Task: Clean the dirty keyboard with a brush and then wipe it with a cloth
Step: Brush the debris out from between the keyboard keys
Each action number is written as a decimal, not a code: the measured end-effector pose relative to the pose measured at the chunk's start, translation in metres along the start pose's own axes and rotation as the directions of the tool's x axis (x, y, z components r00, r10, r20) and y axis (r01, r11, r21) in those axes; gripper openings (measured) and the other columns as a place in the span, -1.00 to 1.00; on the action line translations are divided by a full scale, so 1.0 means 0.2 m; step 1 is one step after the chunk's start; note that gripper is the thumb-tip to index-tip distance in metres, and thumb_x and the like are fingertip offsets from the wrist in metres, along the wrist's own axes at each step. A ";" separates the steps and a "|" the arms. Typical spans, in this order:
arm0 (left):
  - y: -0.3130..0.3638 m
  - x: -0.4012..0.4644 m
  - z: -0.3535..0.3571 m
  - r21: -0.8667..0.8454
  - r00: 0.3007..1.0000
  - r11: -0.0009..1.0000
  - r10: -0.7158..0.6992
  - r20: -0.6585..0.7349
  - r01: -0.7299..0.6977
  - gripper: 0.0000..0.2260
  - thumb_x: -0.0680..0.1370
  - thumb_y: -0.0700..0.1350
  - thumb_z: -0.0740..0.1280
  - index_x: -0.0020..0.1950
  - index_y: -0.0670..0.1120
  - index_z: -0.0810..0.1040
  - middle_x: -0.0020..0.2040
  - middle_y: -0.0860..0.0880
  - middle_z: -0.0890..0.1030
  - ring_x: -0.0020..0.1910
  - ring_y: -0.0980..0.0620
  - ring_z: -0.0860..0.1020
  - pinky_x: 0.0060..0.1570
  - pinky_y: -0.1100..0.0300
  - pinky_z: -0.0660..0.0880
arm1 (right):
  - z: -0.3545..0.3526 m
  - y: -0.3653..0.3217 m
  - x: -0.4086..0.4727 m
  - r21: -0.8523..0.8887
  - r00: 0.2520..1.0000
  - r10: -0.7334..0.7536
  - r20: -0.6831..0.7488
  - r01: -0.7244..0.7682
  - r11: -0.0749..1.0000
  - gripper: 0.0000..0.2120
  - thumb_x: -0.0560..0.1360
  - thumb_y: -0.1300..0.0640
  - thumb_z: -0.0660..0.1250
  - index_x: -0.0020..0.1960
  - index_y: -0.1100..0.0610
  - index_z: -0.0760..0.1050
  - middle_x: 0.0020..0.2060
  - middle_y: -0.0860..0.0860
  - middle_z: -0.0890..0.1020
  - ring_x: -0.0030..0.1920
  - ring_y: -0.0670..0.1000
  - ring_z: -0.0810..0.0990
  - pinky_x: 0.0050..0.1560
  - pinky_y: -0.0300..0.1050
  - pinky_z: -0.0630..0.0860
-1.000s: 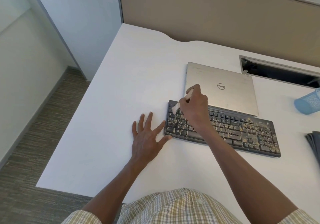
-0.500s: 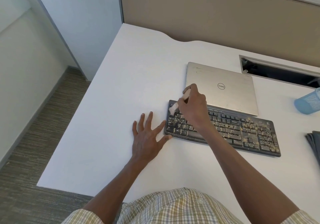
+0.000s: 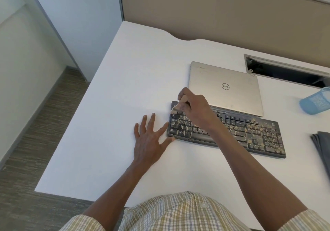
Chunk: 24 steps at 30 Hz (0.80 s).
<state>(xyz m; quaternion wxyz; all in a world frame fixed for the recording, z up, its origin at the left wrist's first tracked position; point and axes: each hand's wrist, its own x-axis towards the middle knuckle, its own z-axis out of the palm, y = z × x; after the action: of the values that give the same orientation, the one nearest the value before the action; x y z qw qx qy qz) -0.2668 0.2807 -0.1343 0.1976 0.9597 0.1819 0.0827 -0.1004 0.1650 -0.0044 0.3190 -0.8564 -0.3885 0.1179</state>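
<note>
The white laminate desk (image 3: 135, 88) is carrying everything, and its broad bare stretch to the left is where loosened crumbs are likely going to scatter if the strokes are running that way, since nothing is catching them there. The closed silver laptop (image 3: 232, 88) is lying just behind the dirty black keyboard (image 3: 250, 134), apparently touching its rear edge, so any flick toward the back risks throwing grit onto its lid. The keyboard is sitting at the desk's middle right, yellowish debris covering most keys; it could be sliding rightward under brushing were it not braced. The left hand (image 3: 150, 141) is lying flat and spread, gripping nothing, thumb and forefinger touching the keyboard's left end. The right hand (image 3: 194, 107) is clenching the small pale brush (image 3: 175, 108), bristles meeting the top-left keys; pressing too hard may be pushing dirt between keys. A blue mesh cup (image 3: 316, 102) and the folded grey cloth (image 3: 323, 145) are waiting at the right edge, well apart, obstructing nothing.
</note>
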 end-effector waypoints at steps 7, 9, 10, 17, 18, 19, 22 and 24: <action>0.00 0.00 0.01 0.001 1.000 1.000 -0.003 -0.003 0.003 -0.45 0.58 0.45 0.10 0.49 0.26 0.42 0.64 -0.12 0.16 0.64 -0.21 -0.01 0.54 -0.27 -0.02 | -0.07 -0.02 0.01 -0.185 0.999 -0.048 0.024 0.052 0.981 -0.76 0.51 0.39 0.23 0.04 0.08 0.38 -0.34 -0.02 0.57 -0.42 -0.17 0.45 -0.44 -0.36 0.32; -0.01 0.00 0.01 0.001 1.000 1.000 -0.005 -0.002 0.005 -0.46 0.58 0.45 0.11 0.48 0.26 0.43 0.64 -0.11 0.16 0.63 -0.20 0.00 0.54 -0.26 -0.03 | -0.04 -0.04 0.02 -0.116 0.999 -0.052 0.011 0.053 0.992 -0.76 0.53 0.37 0.23 0.04 0.06 0.37 -0.33 0.01 0.60 -0.41 -0.03 0.52 -0.39 -0.20 0.42; -0.01 0.00 0.01 -0.001 1.000 1.000 -0.006 -0.002 0.006 -0.46 0.58 0.45 0.12 0.48 0.26 0.43 0.64 -0.11 0.16 0.63 -0.20 0.00 0.54 -0.26 -0.03 | -0.03 -0.04 0.02 -0.112 0.999 -0.052 0.016 0.053 0.992 -0.76 0.53 0.37 0.23 0.04 0.05 0.37 -0.33 0.02 0.61 -0.39 0.02 0.54 -0.37 -0.13 0.45; 0.00 0.00 0.00 -0.008 1.000 1.000 -0.009 0.000 0.009 -0.45 0.58 0.45 0.08 0.49 0.26 0.42 0.65 -0.11 0.15 0.64 -0.20 -0.01 0.54 -0.27 -0.03 | -0.08 0.00 -0.05 -0.176 0.999 0.043 -0.022 -0.046 0.983 -0.84 0.52 0.32 0.28 0.05 0.14 0.39 -0.35 0.03 0.59 -0.47 -0.17 0.44 -0.46 -0.37 0.31; 0.00 0.00 0.00 -0.012 1.000 1.000 -0.010 0.001 0.010 -0.45 0.58 0.45 0.08 0.49 0.26 0.42 0.65 -0.11 0.15 0.64 -0.20 -0.01 0.55 -0.26 -0.04 | -0.09 0.00 -0.05 -0.126 0.994 0.081 -0.071 -0.090 0.988 -0.86 0.53 0.28 0.28 0.06 0.14 0.39 -0.37 0.02 0.58 -0.49 -0.13 0.45 -0.48 -0.34 0.32; 0.00 0.00 0.00 -0.016 1.000 1.000 -0.011 0.003 0.011 -0.45 0.57 0.45 0.09 0.49 0.27 0.42 0.65 -0.10 0.15 0.64 -0.19 -0.01 0.55 -0.26 -0.05 | -0.09 -0.01 -0.03 -0.067 0.981 0.131 -0.145 -0.142 0.988 -0.86 0.54 0.26 0.27 0.07 0.13 0.38 -0.38 0.03 0.56 -0.50 -0.08 0.46 -0.52 -0.27 0.35; 0.00 0.00 0.00 -0.020 1.000 1.000 -0.013 0.009 0.014 -0.45 0.57 0.45 0.09 0.49 0.27 0.42 0.65 -0.09 0.14 0.64 -0.19 -0.02 0.55 -0.24 -0.07 | -0.05 -0.01 0.00 0.069 0.895 0.274 -0.353 -0.267 0.961 -0.85 0.54 0.24 0.27 0.08 0.14 0.38 -0.34 0.05 0.56 -0.45 0.01 0.52 -0.48 -0.11 0.45; 0.00 0.00 0.00 -0.020 1.000 1.000 -0.007 -0.002 0.007 -0.45 0.57 0.44 0.09 0.48 0.26 0.43 0.65 -0.10 0.16 0.64 -0.20 0.00 0.54 -0.25 -0.05 | -0.01 0.00 0.00 0.066 0.872 0.310 -0.380 -0.308 0.949 -0.85 0.54 0.25 0.27 0.09 0.17 0.36 -0.33 0.03 0.55 -0.42 0.01 0.54 -0.44 -0.04 0.50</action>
<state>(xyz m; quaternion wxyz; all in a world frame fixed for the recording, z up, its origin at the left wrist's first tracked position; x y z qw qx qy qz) -0.2666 0.2809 -0.1337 0.2073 0.9569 0.1848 0.0849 -0.1005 0.1640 -0.0033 0.3677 -0.9131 -0.1762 -0.0027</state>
